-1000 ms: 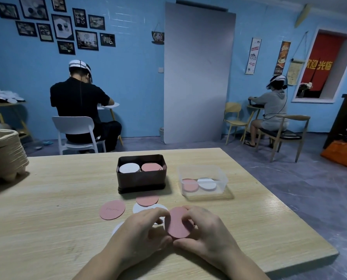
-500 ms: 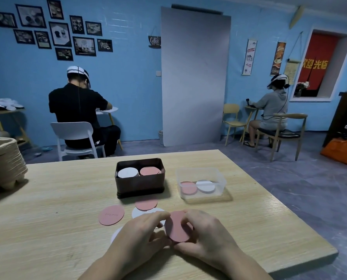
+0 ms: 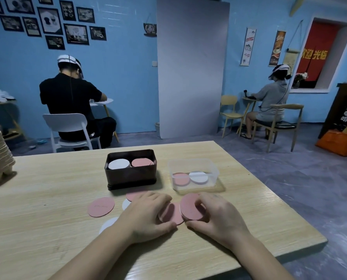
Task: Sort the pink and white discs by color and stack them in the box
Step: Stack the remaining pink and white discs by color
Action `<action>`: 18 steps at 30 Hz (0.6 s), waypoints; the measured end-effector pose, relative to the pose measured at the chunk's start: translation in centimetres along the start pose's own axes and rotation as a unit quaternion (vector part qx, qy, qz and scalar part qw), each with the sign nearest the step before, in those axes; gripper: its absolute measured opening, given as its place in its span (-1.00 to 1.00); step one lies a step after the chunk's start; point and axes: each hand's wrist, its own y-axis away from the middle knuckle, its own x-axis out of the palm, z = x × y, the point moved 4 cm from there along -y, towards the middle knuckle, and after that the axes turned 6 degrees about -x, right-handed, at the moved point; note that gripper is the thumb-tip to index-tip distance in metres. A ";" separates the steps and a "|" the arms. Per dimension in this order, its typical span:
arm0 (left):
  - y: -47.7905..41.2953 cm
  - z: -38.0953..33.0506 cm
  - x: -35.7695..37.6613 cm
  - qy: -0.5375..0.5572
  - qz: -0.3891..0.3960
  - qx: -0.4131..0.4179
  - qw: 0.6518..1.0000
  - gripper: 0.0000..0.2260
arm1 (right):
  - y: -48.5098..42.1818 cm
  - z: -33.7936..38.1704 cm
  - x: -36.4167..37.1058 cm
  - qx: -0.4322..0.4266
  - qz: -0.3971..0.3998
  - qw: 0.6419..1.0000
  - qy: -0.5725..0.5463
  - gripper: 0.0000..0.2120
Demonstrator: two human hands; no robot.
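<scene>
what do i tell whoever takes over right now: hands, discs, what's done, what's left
Right hand: fingers pinch a tilted pink disc.
Left hand: lies over a second pink disc on the table; grip unclear.
Done: dark box holds a white stack on the left and a pink stack on the right. Clear tub holds a tub pink disc beside a tub white disc.
Left: loose pink disc, far pink disc by the dark box, and two white discs partly under the left hand.
</scene>
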 end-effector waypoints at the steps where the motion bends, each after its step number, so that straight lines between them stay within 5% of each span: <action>1: -0.1 0.0 0.3 0.001 0.004 0.000 1.000 -0.41 | 0.0 0.0 0.0 0.005 0.000 1.000 0.001 -0.56; 7: 0.1 0.2 0.1 0.032 -0.035 0.020 0.999 -0.65 | -0.1 -0.1 0.0 0.008 0.007 1.000 -0.013 -0.58; 18: 2.8 2.8 -2.1 0.049 -0.133 0.004 0.990 -0.55 | -1.0 0.6 0.5 0.001 0.024 0.999 -0.024 -0.58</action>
